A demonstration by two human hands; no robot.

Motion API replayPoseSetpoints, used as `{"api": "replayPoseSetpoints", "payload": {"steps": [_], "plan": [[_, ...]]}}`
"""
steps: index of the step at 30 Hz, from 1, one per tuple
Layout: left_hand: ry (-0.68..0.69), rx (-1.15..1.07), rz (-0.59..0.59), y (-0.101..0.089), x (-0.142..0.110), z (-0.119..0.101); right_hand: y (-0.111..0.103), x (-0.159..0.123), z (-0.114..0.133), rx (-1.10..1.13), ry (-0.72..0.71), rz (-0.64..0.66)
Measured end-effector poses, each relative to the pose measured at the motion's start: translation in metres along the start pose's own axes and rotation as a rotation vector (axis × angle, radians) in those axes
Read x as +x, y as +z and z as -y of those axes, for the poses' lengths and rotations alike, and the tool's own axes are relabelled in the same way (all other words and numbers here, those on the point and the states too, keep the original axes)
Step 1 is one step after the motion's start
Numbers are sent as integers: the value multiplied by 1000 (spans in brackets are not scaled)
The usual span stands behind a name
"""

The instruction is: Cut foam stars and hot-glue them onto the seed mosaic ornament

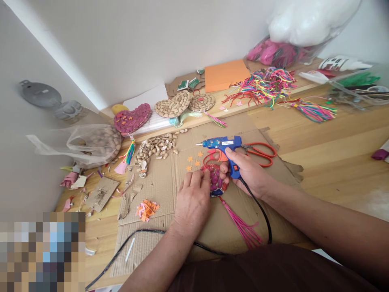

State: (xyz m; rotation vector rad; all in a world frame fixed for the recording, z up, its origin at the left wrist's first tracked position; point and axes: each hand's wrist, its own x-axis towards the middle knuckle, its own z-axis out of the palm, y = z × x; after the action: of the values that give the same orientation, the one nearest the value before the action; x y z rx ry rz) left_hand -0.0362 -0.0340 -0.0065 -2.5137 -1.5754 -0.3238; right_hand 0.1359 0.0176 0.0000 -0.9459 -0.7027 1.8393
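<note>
My right hand (247, 172) is wrapped round the handle of a blue hot glue gun (221, 142), its nozzle pointing left above the cardboard. A small round ornament (216, 180) covered in magenta, red and dark blue painted peanut shells lies just below, with a pink tassel (241, 225) trailing from it. My left hand (194, 196) grips the ornament's left edge, its fingers bent and close together; the fingertips are partly hidden. Small orange paper stars (189, 168) sit beyond my left fingers. Red-handled scissors (263, 154) rest behind the glue gun.
Peanut shells (158, 146) lie loose on the cardboard sheet (152, 202), near orange and pink paper scraps (147, 210). A magenta heart ornament (133, 117), peanut-shell pieces (173, 104) and colourful strings (264, 87) line the back. The black cord (139, 231) crosses the front.
</note>
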Motion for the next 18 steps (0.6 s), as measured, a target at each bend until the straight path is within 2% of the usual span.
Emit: {"api": "replayPoseSetpoints", "payload": {"steps": [11,18], "plan": [[-17,21,-2,-2,1,-1,0,0,2,2,15,-8],[-74,-132,-122,-6,-3,13,-2,0,1,7,43,40]]}}
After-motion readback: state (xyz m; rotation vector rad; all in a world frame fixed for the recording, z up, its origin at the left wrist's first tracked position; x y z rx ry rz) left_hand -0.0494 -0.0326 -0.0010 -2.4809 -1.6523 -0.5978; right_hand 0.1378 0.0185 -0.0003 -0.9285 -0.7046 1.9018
